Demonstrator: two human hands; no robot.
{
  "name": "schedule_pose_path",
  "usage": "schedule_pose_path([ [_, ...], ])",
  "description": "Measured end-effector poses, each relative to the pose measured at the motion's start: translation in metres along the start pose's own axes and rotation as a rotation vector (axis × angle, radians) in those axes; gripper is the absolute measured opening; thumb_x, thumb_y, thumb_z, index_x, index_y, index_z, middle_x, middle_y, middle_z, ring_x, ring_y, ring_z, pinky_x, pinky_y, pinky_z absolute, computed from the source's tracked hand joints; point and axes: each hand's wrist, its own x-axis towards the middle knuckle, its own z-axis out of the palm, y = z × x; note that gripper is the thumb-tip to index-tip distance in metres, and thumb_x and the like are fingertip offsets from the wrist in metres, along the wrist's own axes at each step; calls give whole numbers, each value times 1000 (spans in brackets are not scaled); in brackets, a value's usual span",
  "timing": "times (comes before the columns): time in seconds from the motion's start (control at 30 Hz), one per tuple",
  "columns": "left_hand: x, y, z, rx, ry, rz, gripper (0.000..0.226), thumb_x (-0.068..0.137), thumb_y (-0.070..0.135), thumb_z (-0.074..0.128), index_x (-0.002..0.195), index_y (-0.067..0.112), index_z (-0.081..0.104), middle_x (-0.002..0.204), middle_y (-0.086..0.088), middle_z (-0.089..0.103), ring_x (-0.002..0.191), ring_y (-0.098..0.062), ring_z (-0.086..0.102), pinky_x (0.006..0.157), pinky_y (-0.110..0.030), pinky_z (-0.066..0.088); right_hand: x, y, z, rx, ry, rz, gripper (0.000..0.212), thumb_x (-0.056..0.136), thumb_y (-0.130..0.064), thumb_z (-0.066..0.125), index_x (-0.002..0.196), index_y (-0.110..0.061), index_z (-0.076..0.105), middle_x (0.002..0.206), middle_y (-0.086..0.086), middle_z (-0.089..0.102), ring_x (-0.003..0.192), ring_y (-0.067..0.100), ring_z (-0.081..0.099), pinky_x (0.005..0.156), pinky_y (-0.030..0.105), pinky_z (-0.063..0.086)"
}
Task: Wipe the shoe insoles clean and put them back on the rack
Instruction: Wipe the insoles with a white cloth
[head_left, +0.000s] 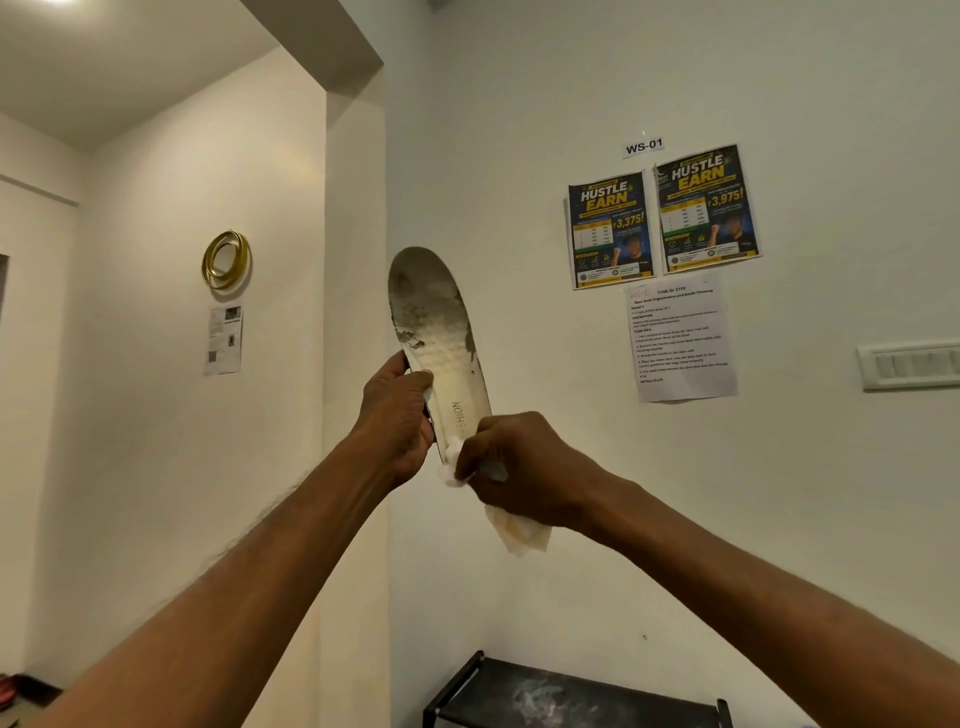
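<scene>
insole (441, 338) upright, toe end up

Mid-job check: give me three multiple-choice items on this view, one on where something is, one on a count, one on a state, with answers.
1. Where does the right hand press the tissue?
A. at the insole's toe
B. at the insole's heel end
C. on the rack

2. How many "Hustle Earn" posters hang on the wall?
A. one
B. two
C. four

3. What state is the insole's toe area in?
A. spotless
B. still grey and stained
C. torn off

Answers: 1 B, the tissue sits at the lower end next to the left hand. 2 B, a pair hangs side by side under the WS-01 label. 3 B, dark patches cover the upper part.
</scene>
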Motion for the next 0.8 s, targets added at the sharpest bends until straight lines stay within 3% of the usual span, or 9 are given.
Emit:
schedule_pose_path([
  [0.07, 0, 0, 0, 3, -10, 1, 40, 107, 2, 39, 136, 18, 61, 125, -9, 72, 107, -29, 69, 85, -44, 60, -2, 0, 1, -32, -50, -21, 17, 88, -14, 71, 103, -19, 78, 111, 5, 70, 106, 29, 65, 92, 36, 55],
  [0.17, 0, 0, 0, -26, -5, -3, 40, 107, 3, 39, 138, 19, 59, 124, -8, 70, 110, -30, 67, 85, -45, 59, -3, 6, -3, -35, 8, 39, 18, 88, -12, 71, 103, -19, 78, 118, 7, 68, 112, 32, 64, 84, 29, 56],
  [0.27, 0, 0, 0, -1, -16, -8, 40, 108, 4, 41, 139, 21, 59, 123, -6, 71, 108, -29, 68, 79, -42, 61, -5, 5, -1, -66, -62, 19, 20, 89, -12, 70, 106, -19, 77, 120, 7, 67, 115, 34, 62, 92, 37, 56],
  [0.4, -1, -2, 1, -25, -17, -13, 41, 107, 2, 41, 138, 20, 60, 125, -9, 71, 108, -29, 69, 77, -42, 64, 0, 12, -13, -94, 45, 89, 19, 86, -11, 73, 104, -17, 78, 112, 8, 69, 102, 29, 67, 77, 25, 53],
  [0.53, -1, -2, 1, -9, -23, -7, 40, 107, 3, 42, 138, 22, 59, 123, -5, 71, 108, -28, 69, 76, -41, 63, -5, 5, -5, -124, -56, 2, 19, 89, -10, 69, 105, -17, 77, 114, 9, 68, 106, 32, 65, 86, 31, 56],
  [0.63, -1, -4, 0, -20, -18, -12, 41, 107, 2, 41, 138, 20, 59, 123, -8, 71, 109, -30, 68, 80, -46, 62, -1, 16, -15, -116, 93, 77, 21, 85, -5, 70, 101, -16, 78, 103, 7, 68, 94, 27, 67, 74, 31, 56],
  [0.8, 0, -2, -2, -15, -20, -4, 41, 107, 2, 41, 139, 21, 59, 122, -6, 72, 106, -27, 70, 76, -43, 63, -8, 10, -2, -116, 35, -25, 21, 87, -4, 66, 100, -18, 75, 101, 6, 67, 90, 24, 67, 67, 35, 57],
])
